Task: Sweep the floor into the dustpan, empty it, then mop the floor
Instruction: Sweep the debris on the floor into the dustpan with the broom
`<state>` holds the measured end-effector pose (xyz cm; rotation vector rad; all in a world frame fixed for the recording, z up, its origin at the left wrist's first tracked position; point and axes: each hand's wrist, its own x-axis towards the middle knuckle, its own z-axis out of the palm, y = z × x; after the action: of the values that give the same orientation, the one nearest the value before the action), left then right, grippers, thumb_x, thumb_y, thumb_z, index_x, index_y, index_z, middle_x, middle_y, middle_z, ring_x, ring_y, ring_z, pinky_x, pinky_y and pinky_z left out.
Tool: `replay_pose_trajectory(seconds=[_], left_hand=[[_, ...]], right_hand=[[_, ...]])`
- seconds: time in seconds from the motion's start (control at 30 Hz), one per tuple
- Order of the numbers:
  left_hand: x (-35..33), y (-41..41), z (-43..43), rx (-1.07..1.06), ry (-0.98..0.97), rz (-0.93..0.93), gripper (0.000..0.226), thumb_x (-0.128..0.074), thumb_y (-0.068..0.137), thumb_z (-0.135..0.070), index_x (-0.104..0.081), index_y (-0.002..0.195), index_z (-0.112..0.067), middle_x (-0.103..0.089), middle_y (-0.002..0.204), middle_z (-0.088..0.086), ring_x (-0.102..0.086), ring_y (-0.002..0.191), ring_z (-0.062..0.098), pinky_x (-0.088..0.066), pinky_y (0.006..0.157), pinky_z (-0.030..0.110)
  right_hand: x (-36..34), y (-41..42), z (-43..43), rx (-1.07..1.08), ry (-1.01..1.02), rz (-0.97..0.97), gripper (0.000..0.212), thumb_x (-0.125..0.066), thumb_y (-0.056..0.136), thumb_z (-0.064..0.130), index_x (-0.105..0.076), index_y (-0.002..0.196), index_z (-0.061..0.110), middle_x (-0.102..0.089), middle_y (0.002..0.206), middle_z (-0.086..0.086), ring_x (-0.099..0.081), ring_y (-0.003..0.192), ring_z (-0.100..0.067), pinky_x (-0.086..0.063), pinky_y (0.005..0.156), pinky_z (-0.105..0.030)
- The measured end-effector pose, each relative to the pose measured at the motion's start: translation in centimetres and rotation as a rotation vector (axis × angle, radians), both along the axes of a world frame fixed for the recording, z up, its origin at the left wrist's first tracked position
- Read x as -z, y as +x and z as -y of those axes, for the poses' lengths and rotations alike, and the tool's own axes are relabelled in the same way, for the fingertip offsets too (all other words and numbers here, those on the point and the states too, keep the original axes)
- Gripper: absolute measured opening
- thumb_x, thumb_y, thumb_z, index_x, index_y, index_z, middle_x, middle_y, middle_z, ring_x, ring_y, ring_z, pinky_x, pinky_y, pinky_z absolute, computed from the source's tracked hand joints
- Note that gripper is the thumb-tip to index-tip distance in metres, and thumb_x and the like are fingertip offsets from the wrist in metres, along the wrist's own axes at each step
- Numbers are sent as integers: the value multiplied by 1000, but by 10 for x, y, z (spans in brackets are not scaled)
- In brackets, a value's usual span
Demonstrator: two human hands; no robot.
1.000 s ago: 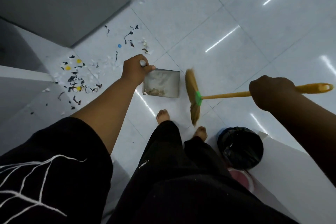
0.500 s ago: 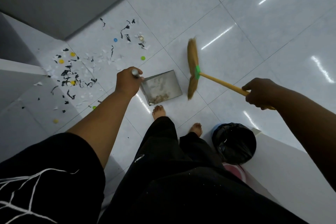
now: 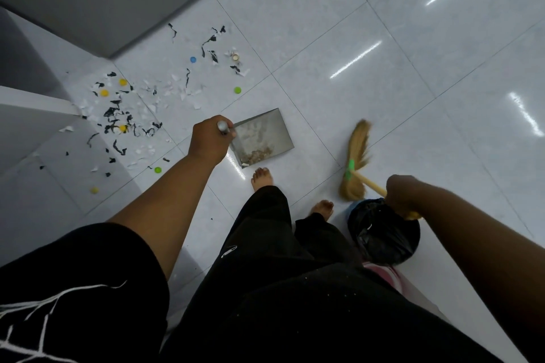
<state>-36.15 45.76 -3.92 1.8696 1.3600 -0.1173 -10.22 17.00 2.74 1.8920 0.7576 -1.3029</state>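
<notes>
The left hand [image 3: 211,141] is closed around the handle of the metal dustpan [image 3: 261,135], which sits on the white tiled floor [image 3: 368,38] just ahead of the bare left foot [image 3: 262,178]. A small heap of brownish dirt lies in its near corner. The right hand [image 3: 404,194] grips the yellow stick of the straw broom [image 3: 355,162], whose blurred head is right of the dustpan, apart from it. A bin lined with a black bag [image 3: 383,231] stands beneath that hand. Black and white paper scraps [image 3: 118,118] and coloured bottle caps [image 3: 237,90] lie scattered left of the dustpan. No readable writing or brand shows anywhere; the black shirt [image 3: 73,289] bears only white lines.
</notes>
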Motion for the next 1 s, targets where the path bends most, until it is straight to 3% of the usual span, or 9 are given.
replay_pose_trajectory(seconds=[0.17, 0.43, 0.53, 0.73, 0.8, 0.9, 1.0], left_hand=[[3, -9, -9, 21, 1, -4, 11, -71, 81, -14, -65, 82, -23, -64, 81, -7, -57, 77, 11, -37, 63, 15], [2, -23, -23, 11, -11, 9, 11, -73, 81, -14, -65, 82, -22, -64, 80, -5, -58, 76, 12, -37, 61, 13], [3, -32, -27, -2, -19, 8, 14, -73, 80, -15, -64, 79, -26, -64, 75, -8, -63, 73, 17, -45, 65, 22], [5, -43, -37, -56, -60, 48, 15, -76, 77, -14, -68, 80, -25, -62, 72, -14, -67, 78, 20, -60, 71, 38], [3, -45, -41, -66, -56, 49, 18, -77, 76, -15, -65, 76, -30, -61, 70, -14, -66, 75, 18, -58, 64, 32], [0, -53, -51, -62, -20, 45, 24, -76, 77, -17, -61, 72, -35, -59, 67, -18, -58, 65, 3, -44, 53, 17], [-3, -61, -56, -75, -18, 50, 19, -75, 79, -16, -63, 78, -31, -58, 70, -18, -55, 66, 0, -39, 55, 13]], right_hand=[[10, -26, -9, 218, 74, -79, 11, -59, 84, 12, -61, 81, 2, -54, 63, -3, -51, 53, -12, -41, 51, -20], [1, -37, -27, 558, 148, -83, 20, -59, 86, 4, -67, 103, -4, -67, 87, -16, -61, 68, -23, -54, 66, -33], [1, -48, -28, 502, 161, -52, 23, -60, 89, 12, -68, 105, -3, -68, 91, -13, -57, 64, -16, -52, 65, -27], [0, -63, -43, 483, 210, 16, 18, -61, 85, 10, -70, 94, -3, -66, 83, -12, -60, 66, -21, -54, 68, -29], [2, -64, -51, 474, 221, 18, 17, -63, 86, 11, -70, 95, -3, -69, 89, -14, -63, 70, -22, -56, 71, -31], [0, -65, -65, 490, 240, 17, 18, -65, 85, 10, -69, 98, -2, -70, 92, -13, -68, 74, -23, -56, 70, -30], [-4, -64, -84, 501, 259, -19, 21, -61, 85, 7, -69, 102, -2, -71, 92, -14, -66, 75, -25, -55, 70, -33]])
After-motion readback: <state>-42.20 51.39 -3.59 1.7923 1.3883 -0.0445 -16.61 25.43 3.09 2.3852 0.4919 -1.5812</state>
